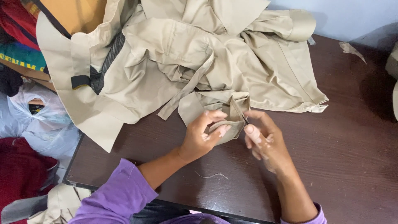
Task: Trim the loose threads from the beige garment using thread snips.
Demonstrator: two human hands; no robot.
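Note:
A crumpled beige garment (195,54) with a black mesh lining lies across the far half of a dark brown table (344,157). My left hand (203,135) pinches a small folded flap of the beige fabric (230,124) at the garment's near edge. My right hand (263,139) is right beside it, thumb and forefinger pressed together on something thin at the flap's edge, maybe a needle or thread; too small to tell. Both arms wear purple sleeves.
A loose bit of thread (212,176) lies on the table near my left wrist. Off the table's left edge sit a white plastic bag (39,122), red cloth (18,174) and stacked coloured fabrics (18,37). A fabric scrap (351,49) lies at far right.

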